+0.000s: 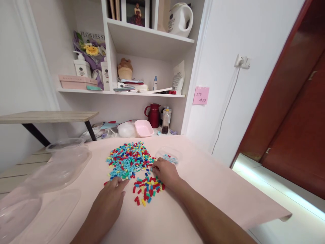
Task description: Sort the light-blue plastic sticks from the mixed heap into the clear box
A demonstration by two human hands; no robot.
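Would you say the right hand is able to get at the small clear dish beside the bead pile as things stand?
Probably yes: the right hand rests on the beads just in front of the dish, and only bare tablecloth lies between them.

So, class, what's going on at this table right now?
A person has both hands on a pink table. The left hand rests flat beside a big pile of small multicoloured plastic beads. The right hand touches a smaller red, blue and yellow cluster. A small clear plastic dish holds a few beads.
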